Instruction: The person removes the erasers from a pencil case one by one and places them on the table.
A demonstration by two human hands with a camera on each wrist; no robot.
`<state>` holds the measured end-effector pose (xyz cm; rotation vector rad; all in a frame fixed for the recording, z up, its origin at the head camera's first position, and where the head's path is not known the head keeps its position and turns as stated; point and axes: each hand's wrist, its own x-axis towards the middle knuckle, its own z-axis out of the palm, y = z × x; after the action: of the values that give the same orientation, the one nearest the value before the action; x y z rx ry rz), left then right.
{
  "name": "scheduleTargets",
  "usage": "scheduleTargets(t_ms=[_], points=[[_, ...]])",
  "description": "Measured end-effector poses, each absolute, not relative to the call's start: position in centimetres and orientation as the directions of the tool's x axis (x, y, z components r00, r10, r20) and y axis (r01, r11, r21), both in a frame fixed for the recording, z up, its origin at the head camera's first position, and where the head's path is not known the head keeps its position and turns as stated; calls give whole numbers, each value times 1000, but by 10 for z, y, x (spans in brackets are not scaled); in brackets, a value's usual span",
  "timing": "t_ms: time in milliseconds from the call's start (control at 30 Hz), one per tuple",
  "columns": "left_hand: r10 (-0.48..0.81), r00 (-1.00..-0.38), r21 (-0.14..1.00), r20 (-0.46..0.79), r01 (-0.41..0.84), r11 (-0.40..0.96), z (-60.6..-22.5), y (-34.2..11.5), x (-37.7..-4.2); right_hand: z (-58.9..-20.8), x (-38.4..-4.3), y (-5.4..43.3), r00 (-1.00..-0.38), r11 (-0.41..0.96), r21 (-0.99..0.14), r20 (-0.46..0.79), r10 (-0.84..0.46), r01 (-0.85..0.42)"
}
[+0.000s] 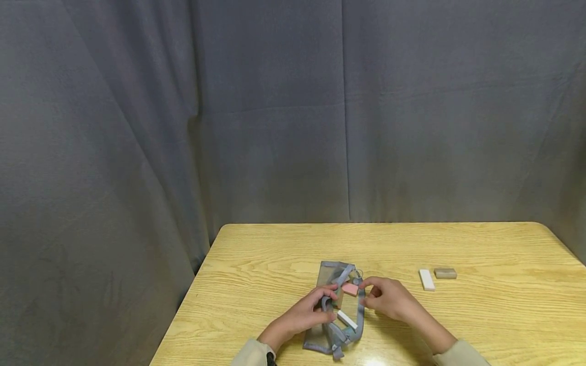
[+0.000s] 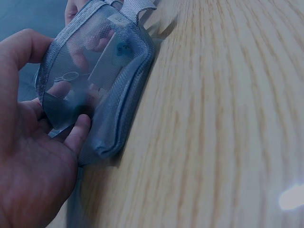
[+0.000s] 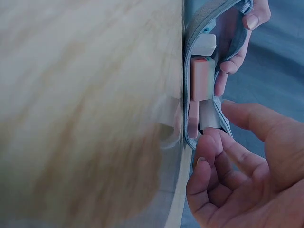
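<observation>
A grey mesh zipper pouch (image 1: 358, 325) lies on the table with its mouth spread wide. Several small blocks that look like erasers are inside, among them a pink one (image 1: 350, 289) and a white one (image 1: 347, 320). My left hand (image 1: 308, 311) grips the pouch by its left rim, thumb and fingers apart along it. In the left wrist view, the fingers show partly through the mesh (image 2: 102, 61). With bent fingers, my right hand (image 1: 389, 300) holds the right rim near the far end. The right wrist view shows its fingertips beside a pink block (image 3: 203, 78).
To the right on the wooden table (image 1: 494, 315) lie a white block (image 1: 427, 280) and a brownish block (image 1: 445, 273), close together. Grey curtains (image 1: 274, 127) hang behind the table and along its left side.
</observation>
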<state>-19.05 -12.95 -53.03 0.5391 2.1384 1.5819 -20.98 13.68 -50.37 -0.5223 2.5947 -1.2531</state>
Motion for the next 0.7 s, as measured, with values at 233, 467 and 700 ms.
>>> scheduleTargets(t_ms=[233, 467, 700], points=[[549, -830, 961, -101, 62, 271, -530, -130, -191, -505, -215, 129, -930, 617, -759, -42, -364, -207], [548, -831, 960, -93, 70, 269, -530, -130, -191, -505, -220, 121, -945, 661, -733, -81, -317, -159], [547, -831, 960, -100, 65, 273, -529, -130, -191, -506, -224, 118, -949, 695, -703, -93, -302, -153]])
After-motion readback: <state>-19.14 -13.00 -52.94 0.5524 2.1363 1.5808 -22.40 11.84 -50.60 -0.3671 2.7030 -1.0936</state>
